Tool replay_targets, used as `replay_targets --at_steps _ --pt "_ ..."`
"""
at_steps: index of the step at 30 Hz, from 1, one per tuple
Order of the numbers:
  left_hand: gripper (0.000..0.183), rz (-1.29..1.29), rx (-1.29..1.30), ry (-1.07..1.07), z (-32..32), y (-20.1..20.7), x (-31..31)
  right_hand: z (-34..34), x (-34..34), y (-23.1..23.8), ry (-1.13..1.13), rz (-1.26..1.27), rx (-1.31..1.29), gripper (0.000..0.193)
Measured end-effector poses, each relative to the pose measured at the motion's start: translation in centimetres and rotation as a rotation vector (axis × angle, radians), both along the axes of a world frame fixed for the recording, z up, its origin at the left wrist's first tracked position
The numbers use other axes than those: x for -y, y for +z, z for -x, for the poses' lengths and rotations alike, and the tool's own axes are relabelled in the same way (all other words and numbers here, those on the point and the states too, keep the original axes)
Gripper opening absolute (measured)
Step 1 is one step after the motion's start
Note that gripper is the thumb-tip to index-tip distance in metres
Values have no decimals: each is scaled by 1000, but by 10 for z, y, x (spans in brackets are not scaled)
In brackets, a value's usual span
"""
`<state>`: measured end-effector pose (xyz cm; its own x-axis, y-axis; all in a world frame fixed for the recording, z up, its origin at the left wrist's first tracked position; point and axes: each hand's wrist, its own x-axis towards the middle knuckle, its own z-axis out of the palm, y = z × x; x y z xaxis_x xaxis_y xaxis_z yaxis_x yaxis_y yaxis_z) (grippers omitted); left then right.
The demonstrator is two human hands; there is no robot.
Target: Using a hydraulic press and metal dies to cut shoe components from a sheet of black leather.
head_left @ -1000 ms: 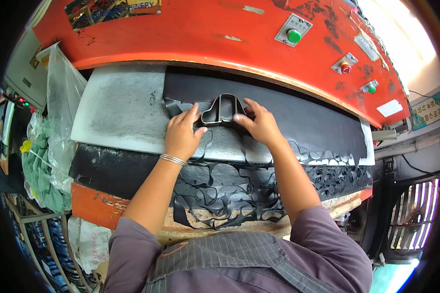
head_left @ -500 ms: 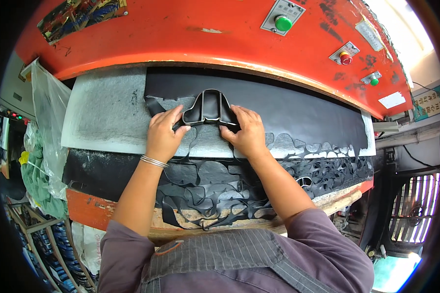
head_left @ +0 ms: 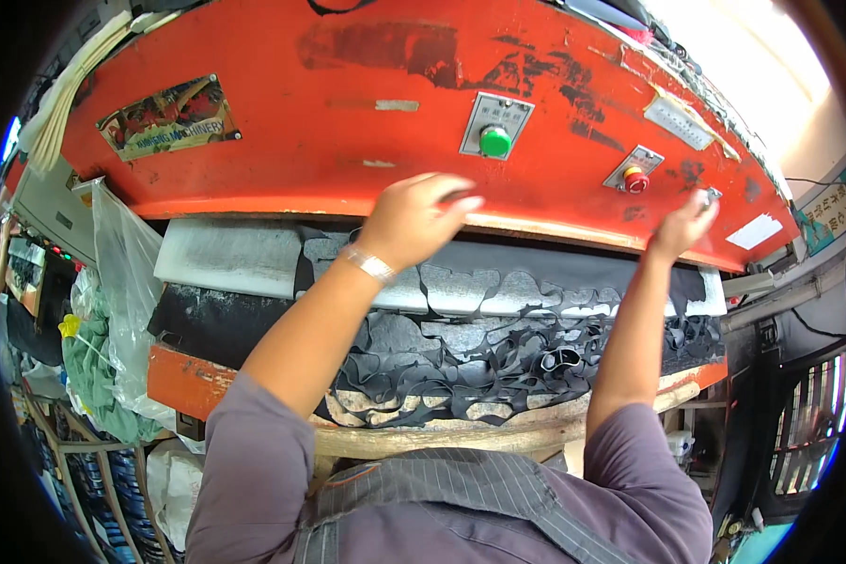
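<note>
My left hand (head_left: 417, 222) is raised in front of the red press (head_left: 320, 169), below its upper green button (head_left: 494, 141). Its fingers are curved and apart, slightly blurred, with nothing seen in them. At the panel's right side, my right hand (head_left: 681, 231) reaches up with fingers extended over the small button there, mostly covering it; whether it is pressed cannot be seen. Black sheet material (head_left: 545, 263) lies on the pale cutting board (head_left: 221, 268) under the press head. The metal cutting die is out of sight.
A red stop button (head_left: 635, 180) is left of my right hand. Curly black offcuts (head_left: 423, 367) pile along the front ledge, a small metal ring-shaped die (head_left: 564, 357) among them. Clear plastic sheeting (head_left: 132, 273) hangs at left above green cloth (head_left: 99, 357). A wooden rail (head_left: 461, 438) edges the front.
Both hands have let go of the bell-shaped metal die. My left hand has risen to the press front, my right has gone up and right to the small button. The view has shifted upward.
</note>
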<state>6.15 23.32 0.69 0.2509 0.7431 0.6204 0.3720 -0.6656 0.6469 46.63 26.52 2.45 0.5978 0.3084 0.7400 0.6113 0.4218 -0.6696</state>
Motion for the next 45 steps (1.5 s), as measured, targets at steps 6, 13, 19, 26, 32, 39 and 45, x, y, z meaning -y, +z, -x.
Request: replay_targets --at_steps 6,13,19,26,32,39,45 --pt "27 -13 -257 82 -51 55 -17 -70 -13 11 -484 276 -97 84" --pt "31 387 -399 -85 36 -7 125 -77 101 1 30 133 -70 62" --pt "22 513 -531 183 92 -87 264 47 110 37 225 30 248 26" --pt "17 314 -470 427 70 -95 272 293 99 10 843 88 959 20" --pt "30 630 -671 261 75 -52 238 302 35 -17 916 303 1367 21" --pt "56 322 -709 105 93 -81 172 357 -35 -50 872 513 1797 23" --pt "56 807 -551 -328 179 -77 173 280 -57 -45 585 624 1398 11"
